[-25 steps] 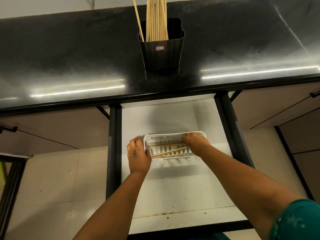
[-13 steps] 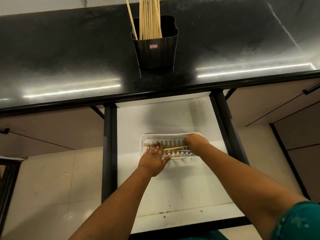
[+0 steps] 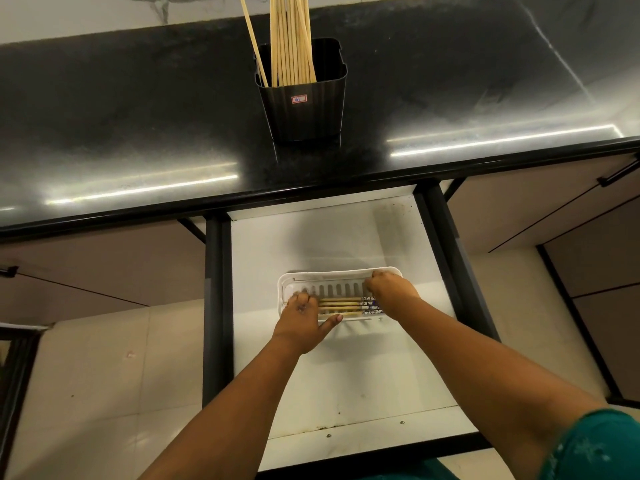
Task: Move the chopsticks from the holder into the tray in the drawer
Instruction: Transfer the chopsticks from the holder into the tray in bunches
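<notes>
Head: L hand (image 3: 300, 323) now flattening chopsticks (image 3: 341, 304) in tray (image 3: 289, 279).

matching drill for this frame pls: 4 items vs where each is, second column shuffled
Items:
1. holder
2. tray
3. left hand
4. right hand

Places:
A. at the tray's right end
B. on the black countertop, chopsticks standing in it
C. on the white drawer floor, a few chopsticks lying in it
D. at the tray's left end, fingers on the chopsticks

Pairs: 1-B, 2-C, 3-D, 4-A
</notes>
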The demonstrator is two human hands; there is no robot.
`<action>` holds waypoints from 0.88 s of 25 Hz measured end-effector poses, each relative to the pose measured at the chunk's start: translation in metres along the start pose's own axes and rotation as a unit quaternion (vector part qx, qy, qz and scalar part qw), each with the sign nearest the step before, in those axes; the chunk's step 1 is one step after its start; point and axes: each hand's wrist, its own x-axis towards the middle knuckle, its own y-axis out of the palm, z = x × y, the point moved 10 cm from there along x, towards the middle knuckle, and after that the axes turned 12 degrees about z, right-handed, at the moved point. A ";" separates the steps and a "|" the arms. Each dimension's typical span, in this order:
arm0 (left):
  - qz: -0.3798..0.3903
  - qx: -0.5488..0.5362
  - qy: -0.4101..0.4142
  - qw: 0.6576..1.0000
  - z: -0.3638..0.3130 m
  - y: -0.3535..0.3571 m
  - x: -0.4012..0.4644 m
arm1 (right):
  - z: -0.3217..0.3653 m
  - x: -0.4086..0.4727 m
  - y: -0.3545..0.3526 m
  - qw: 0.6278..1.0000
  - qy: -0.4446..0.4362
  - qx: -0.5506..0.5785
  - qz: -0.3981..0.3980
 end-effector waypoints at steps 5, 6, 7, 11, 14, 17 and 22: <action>0.006 0.077 0.022 0.997 0.000 0.004 0.000 | 0.005 0.008 0.008 0.999 -0.021 0.038 0.021; 0.021 0.088 0.016 0.996 0.001 0.007 0.002 | 0.006 0.009 0.009 0.999 -0.022 0.039 0.021; 0.029 0.092 0.010 0.995 0.003 0.008 0.003 | 0.008 0.009 0.012 0.999 -0.024 0.033 0.025; 0.024 0.072 0.007 0.997 0.001 0.009 -0.004 | 0.011 0.005 0.018 0.998 -0.027 0.030 0.042; -0.033 0.031 0.037 0.998 -0.003 -0.004 -0.014 | 0.012 -0.002 0.011 0.996 -0.025 0.077 0.045; -0.140 0.049 0.087 0.985 -0.022 -0.043 -0.028 | 0.011 -0.008 -0.014 0.992 -0.007 0.123 0.030; -0.250 0.055 0.120 0.959 -0.058 -0.135 -0.045 | 0.050 -0.028 -0.099 0.994 -0.035 0.098 -0.027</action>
